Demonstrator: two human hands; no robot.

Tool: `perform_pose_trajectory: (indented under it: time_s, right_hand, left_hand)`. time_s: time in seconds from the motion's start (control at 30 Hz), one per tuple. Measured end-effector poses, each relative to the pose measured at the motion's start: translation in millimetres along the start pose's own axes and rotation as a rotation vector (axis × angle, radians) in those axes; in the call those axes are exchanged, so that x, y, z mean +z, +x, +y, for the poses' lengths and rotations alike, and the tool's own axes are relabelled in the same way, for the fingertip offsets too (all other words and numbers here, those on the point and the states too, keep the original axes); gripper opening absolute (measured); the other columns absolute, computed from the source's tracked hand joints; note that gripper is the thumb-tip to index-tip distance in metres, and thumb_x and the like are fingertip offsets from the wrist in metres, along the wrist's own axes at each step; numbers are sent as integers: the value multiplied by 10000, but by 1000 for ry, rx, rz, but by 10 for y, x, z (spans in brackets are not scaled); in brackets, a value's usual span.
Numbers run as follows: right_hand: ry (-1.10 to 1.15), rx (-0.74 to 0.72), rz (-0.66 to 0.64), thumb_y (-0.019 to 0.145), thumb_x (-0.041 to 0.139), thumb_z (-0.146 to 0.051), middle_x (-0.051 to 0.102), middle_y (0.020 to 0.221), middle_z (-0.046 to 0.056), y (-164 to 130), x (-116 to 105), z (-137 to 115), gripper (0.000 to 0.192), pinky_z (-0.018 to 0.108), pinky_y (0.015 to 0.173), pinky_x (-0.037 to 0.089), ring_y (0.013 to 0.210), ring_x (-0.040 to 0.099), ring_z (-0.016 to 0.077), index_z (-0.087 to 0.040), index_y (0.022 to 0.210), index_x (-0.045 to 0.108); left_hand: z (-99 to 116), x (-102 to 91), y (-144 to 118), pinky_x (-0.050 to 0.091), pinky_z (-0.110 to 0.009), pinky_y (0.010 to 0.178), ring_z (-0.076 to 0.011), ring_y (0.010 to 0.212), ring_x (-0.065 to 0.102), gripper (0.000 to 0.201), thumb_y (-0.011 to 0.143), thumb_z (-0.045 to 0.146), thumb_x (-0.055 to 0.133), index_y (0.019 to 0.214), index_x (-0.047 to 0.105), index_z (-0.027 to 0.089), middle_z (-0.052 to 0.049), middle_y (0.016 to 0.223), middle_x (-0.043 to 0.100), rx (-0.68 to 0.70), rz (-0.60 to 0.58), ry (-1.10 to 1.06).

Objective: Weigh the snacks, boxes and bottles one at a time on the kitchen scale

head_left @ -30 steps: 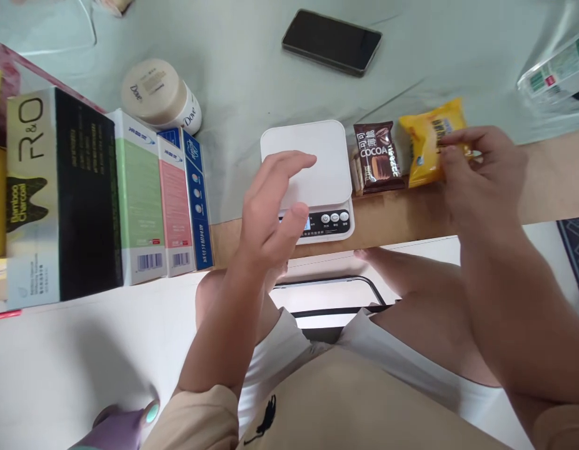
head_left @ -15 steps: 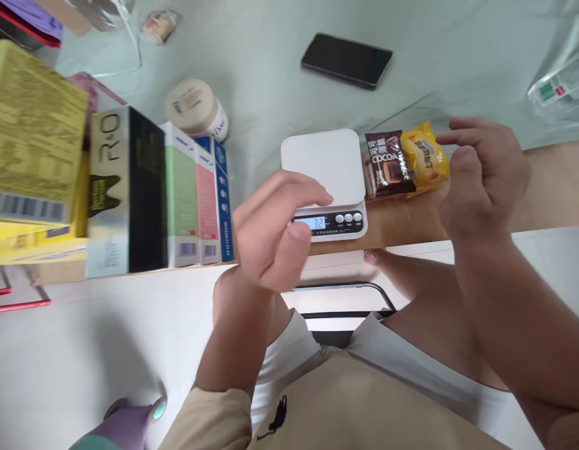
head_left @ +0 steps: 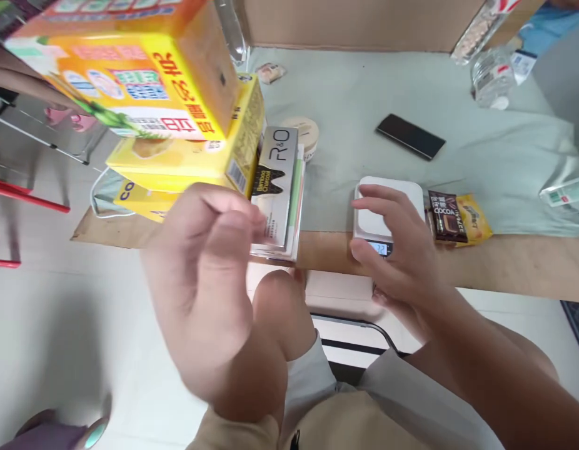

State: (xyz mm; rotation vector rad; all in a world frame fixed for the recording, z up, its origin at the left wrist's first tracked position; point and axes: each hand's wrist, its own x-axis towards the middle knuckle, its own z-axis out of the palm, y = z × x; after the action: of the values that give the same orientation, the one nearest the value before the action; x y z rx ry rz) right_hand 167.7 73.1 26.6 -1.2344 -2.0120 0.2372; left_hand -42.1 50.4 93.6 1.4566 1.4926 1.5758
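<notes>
Head view: right hand [head_left: 404,250] is positioned over the white scale [head_left: 371,224], thumb and fingers well parted, with nothing visible in their grasp. Part of the weighing plate shows between thumb and fingers; contact cannot be confirmed. Display [head_left: 378,249] reads 32. Brown COCOA packet [head_left: 448,219] lies just right of the scale, outside that hand's fingers, with the yellow packet [head_left: 476,219] adjoining its right side. Left hand [head_left: 200,300], blurred, appears before the silver R&O box [head_left: 277,194], fingers curled towards the thumb; any hold or contact cannot be determined.
</notes>
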Motion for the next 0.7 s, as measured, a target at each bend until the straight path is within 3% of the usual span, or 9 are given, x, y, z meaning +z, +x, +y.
perform_pose_trajectory:
  time_s: [0.13, 0.27, 0.4, 0.53, 0.63, 0.7]
  right_hand:
    - [158, 49, -68, 920, 550, -358, 634, 1420, 131, 532, 319, -222, 395, 505, 1109, 555, 1382, 593, 275, -233, 1293, 587]
    - [337, 267, -120, 949, 520, -382, 638, 1397, 60, 1048, 659, -163, 388, 512, 1157, 527, 1304, 623, 225, -275, 1321, 532]
    - [422, 275, -149, 942, 548, -377, 648, 1238, 43, 1231, 846, -116, 306, 477, 1076, 581, 1197, 647, 207, -268, 1227, 553]
    - [483, 234, -86, 928, 561, -347, 632, 1201, 47, 1128, 787, -152, 260, 443, 1048, 597, 1183, 636, 202, -257, 1172, 574]
    - [563, 258, -2, 919, 578, -362, 621, 1292, 47, 960, 521, -179, 321, 368, 967, 622, 1226, 626, 198, -285, 1231, 570]
    - [613, 328, 91, 898, 582, -343, 595, 1382, 35, 787, 240, -162, 379, 311, 901, 625, 1242, 624, 187, -301, 1274, 557]
  left_hand:
    - [-115, -381, 103, 489, -271, 574, -131, 693, 667, 294, 974, 292, 596, 699, 524, 221, 21, 697, 671, 82, -425, 168]
    - [-258, -566, 139, 478, -251, 589, -123, 718, 663, 316, 889, 234, 697, 747, 415, 226, 55, 723, 622, 153, -455, 325]
    - [-497, -617, 162, 514, -279, 643, -149, 782, 662, 222, 838, 232, 720, 820, 499, 242, 33, 853, 637, 114, -422, 502]
    - [-525, -592, 166, 597, -289, 696, -163, 821, 751, 205, 813, 227, 749, 952, 608, 283, 38, 952, 722, -32, -461, 444]
    - [-275, -481, 103, 619, -233, 749, -132, 839, 780, 302, 791, 138, 766, 1010, 674, 325, 84, 980, 780, 89, -510, 417]
    - [-65, -306, 20, 613, -214, 731, -122, 834, 775, 285, 817, 140, 761, 1029, 676, 311, 77, 994, 790, 214, -523, 415]
